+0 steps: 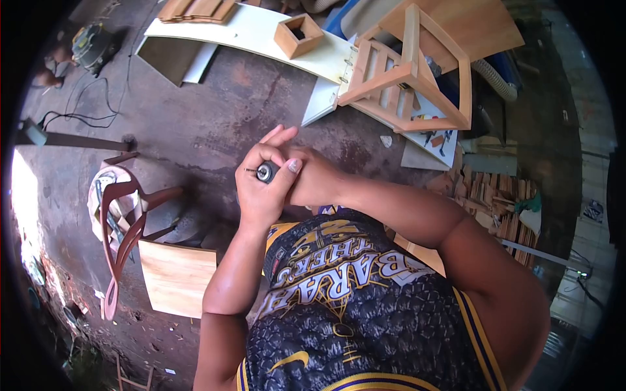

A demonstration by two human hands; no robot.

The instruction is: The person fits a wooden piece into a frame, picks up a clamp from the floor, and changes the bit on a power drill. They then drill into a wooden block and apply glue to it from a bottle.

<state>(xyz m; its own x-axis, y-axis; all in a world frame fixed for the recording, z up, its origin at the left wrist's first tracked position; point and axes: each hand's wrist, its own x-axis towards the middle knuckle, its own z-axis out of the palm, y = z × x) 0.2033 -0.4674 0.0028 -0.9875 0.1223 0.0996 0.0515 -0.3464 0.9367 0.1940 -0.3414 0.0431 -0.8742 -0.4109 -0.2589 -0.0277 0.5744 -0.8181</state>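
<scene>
My left hand (259, 189) is closed, its fingers curled round a dark drill chuck (265, 172) with a thin bit poking out to the left. Pressed against it from the right is my right hand (314, 177), also closed. Whatever lies between the palms is hidden, so the rest of the tool does not show. Both hands are held together in front of my body, above the dark floor. Beyond them stands a wooden frame with slats (407, 72), tilted on a white panel.
An open wooden box (298, 36) sits on a long white board (251, 29). A brown chair (117, 215) stands to the left, beside a pale wood panel (177, 277). Stacked wood offcuts (505, 202) lie at right. A round machine (93, 47) and dark cable (78, 107) are upper left.
</scene>
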